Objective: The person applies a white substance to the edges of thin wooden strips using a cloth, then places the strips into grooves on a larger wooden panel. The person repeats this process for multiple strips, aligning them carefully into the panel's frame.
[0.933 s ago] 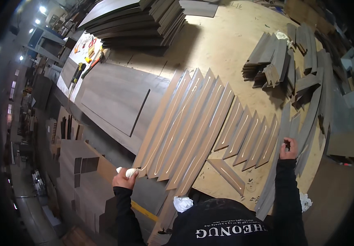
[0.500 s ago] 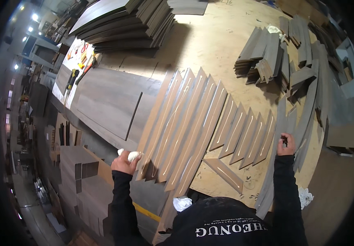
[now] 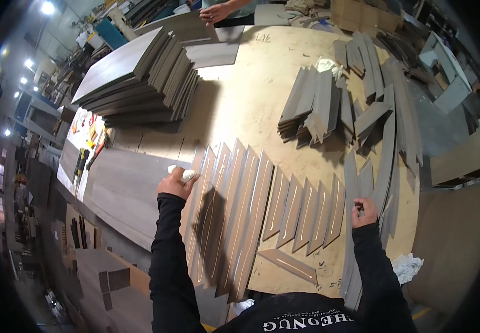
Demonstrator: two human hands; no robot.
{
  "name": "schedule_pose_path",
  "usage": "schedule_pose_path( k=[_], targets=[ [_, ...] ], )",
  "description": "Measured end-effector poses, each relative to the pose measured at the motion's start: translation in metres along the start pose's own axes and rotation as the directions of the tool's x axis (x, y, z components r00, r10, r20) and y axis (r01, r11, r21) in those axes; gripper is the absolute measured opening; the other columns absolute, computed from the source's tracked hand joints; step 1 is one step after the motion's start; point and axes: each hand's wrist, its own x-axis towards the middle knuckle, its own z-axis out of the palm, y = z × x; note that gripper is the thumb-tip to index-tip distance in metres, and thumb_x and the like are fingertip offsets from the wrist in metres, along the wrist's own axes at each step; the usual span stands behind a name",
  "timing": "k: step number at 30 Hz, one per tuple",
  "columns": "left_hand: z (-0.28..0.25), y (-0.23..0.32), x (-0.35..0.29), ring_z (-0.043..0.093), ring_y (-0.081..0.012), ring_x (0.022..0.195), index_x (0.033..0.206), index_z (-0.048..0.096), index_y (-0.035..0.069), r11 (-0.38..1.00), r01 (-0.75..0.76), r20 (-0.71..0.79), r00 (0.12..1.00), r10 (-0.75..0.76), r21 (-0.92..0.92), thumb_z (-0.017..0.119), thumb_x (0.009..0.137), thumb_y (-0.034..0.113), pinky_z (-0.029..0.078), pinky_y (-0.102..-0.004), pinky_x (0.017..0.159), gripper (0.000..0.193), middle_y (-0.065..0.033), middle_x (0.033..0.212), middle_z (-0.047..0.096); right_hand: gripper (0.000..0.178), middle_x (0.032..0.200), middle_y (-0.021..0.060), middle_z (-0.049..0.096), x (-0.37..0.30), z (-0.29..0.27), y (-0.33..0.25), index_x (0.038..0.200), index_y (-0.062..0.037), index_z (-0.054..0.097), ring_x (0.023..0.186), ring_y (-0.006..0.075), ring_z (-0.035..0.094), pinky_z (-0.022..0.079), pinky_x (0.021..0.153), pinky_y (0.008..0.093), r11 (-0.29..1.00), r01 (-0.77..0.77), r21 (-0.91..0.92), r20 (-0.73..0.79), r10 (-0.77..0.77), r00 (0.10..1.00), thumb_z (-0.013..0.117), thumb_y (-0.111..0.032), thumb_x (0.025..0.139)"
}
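Note:
My left hand (image 3: 174,185) is closed around a crumpled white cloth (image 3: 188,175), above the far left end of a row of long wooden strips (image 3: 245,200). Pale glue lines run along these strips, which have slanted ends. My right hand (image 3: 365,211), fingers curled, is over grey strips (image 3: 351,177) at the right; whatever it may hold is too small to make out. Between my hands, shorter strips (image 3: 301,216) also carry glue lines. One separate short strip (image 3: 290,265) lies crosswise nearer to me.
A tall stack of grey-brown panels (image 3: 134,83) stands far left, with a yellow-and-black tool (image 3: 82,162) nearby. Bundled grey strips (image 3: 312,105) and a white crumpled cloth (image 3: 328,67) lie far right. Across the table appears another person's hand (image 3: 215,13).
My left hand, still holding the cloth, has moved away from me, from the strips' near ends toward their far ends. The view has shifted, and another person's hand now shows at the far side.

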Motion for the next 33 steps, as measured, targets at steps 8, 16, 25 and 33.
schedule_pose_path(
  k=[8,16,25,33],
  targets=[
    [0.041,0.003,0.03,0.06,-0.0372,0.071,0.08,0.056,0.008,0.987,0.159,0.19,0.97,-0.15,-0.032,0.067,0.067,0.054,0.048,-0.0448,0.063,0.049,-0.017,0.07,0.062,0.017,0.071,0.0121,0.053,0.001,-0.004,-0.008,0.082,-0.0032,0.055,0.063,0.026,0.054,0.045,0.058,0.0325,0.999,-0.034,-0.026,-0.002,0.034,0.999,0.056,-0.001,0.065],
    [0.039,-0.003,0.076,0.059,-0.0383,0.076,0.08,0.058,0.008,0.961,0.264,0.034,0.964,-0.262,-0.077,0.063,0.069,0.055,0.047,-0.0457,0.065,0.049,-0.0174,0.073,0.062,0.019,0.072,0.0122,0.052,0.001,-0.005,-0.006,0.082,-0.0029,0.056,0.064,0.0258,0.054,0.045,0.06,0.0324,0.998,-0.043,-0.033,0.011,0.044,0.999,0.056,-0.001,0.063],
    [0.048,-0.009,0.09,0.06,-0.0373,0.075,0.08,0.059,0.008,0.971,0.236,0.067,0.969,-0.238,0.045,0.066,0.069,0.052,0.048,-0.0452,0.063,0.045,-0.0176,0.072,0.062,0.018,0.072,0.013,0.053,0.002,-0.006,-0.009,0.081,-0.0025,0.056,0.065,0.0278,0.054,0.046,0.06,0.0336,0.997,-0.063,-0.033,0.02,0.063,0.998,0.055,-0.001,0.063],
    [0.025,-0.027,0.042,0.06,-0.0364,0.063,0.069,0.054,0.008,0.992,0.116,-0.006,0.993,-0.116,0.054,0.068,0.069,0.046,0.047,-0.0456,0.055,0.04,-0.0134,0.062,0.061,0.019,0.071,0.0134,0.052,0.001,-0.005,-0.008,0.081,-0.0022,0.056,0.063,0.0278,0.053,0.045,0.059,0.0328,0.999,-0.052,-0.006,0.008,0.052,0.999,0.056,-0.002,0.063]
  ],
)
